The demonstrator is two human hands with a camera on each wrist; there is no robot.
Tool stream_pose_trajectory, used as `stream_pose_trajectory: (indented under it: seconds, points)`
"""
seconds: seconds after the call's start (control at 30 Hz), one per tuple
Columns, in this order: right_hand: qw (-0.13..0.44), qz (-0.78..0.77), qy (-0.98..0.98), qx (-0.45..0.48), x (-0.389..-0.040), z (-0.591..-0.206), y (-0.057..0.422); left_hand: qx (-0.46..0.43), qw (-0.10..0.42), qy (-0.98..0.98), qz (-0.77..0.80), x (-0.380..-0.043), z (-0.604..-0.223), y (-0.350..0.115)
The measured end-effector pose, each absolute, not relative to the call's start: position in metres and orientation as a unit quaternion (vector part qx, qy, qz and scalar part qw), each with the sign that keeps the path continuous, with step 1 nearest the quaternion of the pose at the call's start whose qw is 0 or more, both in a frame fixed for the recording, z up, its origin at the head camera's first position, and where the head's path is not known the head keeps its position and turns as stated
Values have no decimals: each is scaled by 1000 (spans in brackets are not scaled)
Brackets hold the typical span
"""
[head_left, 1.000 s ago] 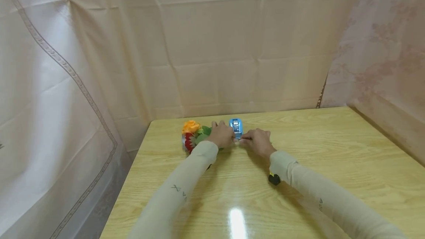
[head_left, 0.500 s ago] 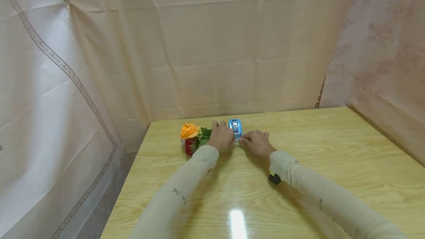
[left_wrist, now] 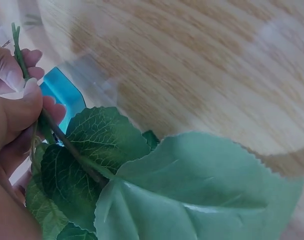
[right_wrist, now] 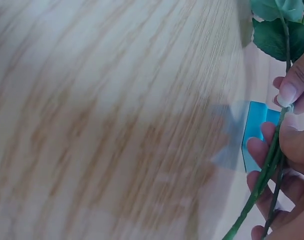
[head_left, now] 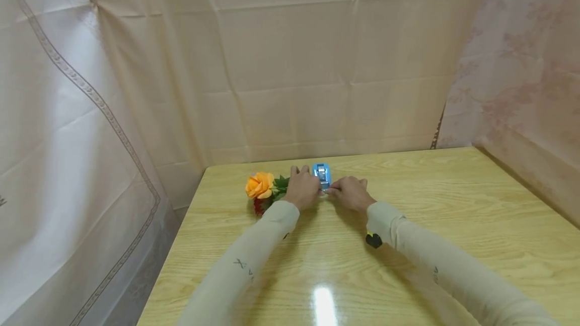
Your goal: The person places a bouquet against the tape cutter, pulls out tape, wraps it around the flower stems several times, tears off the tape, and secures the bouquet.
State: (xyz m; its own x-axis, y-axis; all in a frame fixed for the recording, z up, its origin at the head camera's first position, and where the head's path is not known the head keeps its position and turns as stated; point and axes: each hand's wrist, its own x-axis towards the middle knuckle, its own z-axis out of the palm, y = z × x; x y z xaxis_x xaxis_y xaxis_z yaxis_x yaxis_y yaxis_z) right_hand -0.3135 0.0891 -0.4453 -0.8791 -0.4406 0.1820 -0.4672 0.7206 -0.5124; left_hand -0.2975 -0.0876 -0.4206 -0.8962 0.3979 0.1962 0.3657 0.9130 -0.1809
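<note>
My left hand (head_left: 304, 186) pinches the stems of a bunch of artificial flowers between thumb and fingers. An orange rose (head_left: 260, 185) sticks out left of it, with a red flower (head_left: 259, 207) partly hidden below. Green leaves (left_wrist: 191, 190) spread from the stems in the left wrist view. My right hand (head_left: 351, 193), close beside the left, grips the lower part of the green stems (right_wrist: 264, 180), thumb on top and fingers curled beneath. A whitish bit shows on the stems between both thumbs. Just behind the hands is a blue tape dispenser (head_left: 322, 174).
A light wood table (head_left: 408, 190) lies under everything, with a bright reflection near its front. Beige curtains (head_left: 290, 64) hang behind it, and more cloth (head_left: 534, 74) hangs at the right.
The bunch has turned in my hands: the orange rose has come down and toward me, covering more of the red flower. Both hands stay nearly in place by the tape dispenser.
</note>
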Motion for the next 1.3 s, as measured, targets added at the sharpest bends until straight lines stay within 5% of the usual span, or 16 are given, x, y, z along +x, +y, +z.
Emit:
stream_pose_trajectory:
  seconds: [0.37, 0.8, 1.3]
  points:
    - [33, 305, -925, 225, -312, -442, 92, -196, 123, -971, 61, -296, -420, -84]
    - [62, 332, -915, 220, -309, -446, 90, -238, 27, -971, -22, -311, -407, -100]
    - [111, 333, -909, 224, -314, -455, 88, -244, -5, -970, 4, -320, -400, -98]
